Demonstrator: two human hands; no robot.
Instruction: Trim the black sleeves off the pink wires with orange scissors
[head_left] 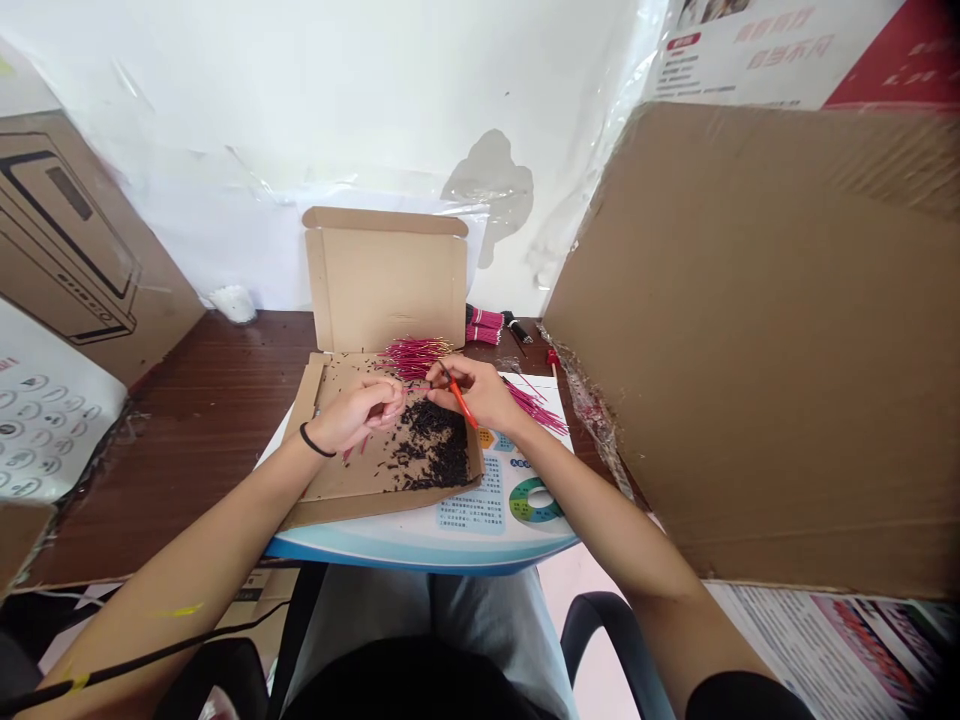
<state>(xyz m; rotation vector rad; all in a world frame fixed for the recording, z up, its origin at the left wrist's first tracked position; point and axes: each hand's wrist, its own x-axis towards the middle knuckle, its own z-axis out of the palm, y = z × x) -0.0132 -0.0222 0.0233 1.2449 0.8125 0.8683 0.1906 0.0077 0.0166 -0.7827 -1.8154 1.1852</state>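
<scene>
ok so left hand (367, 410) has a pink strand (416, 389) pinched in its fingertips, right hand (484, 397) fingers wrapped round an orange tool (460, 400) just beside, box's front edge (360, 508) bodyward of both, some bare cardboard (341, 472) between it and the left fingers

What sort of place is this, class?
Probably a small handwork bench: an open cardboard box with black scraps, red wire-like strands, and an orange-handled tool in the right hand.
</scene>
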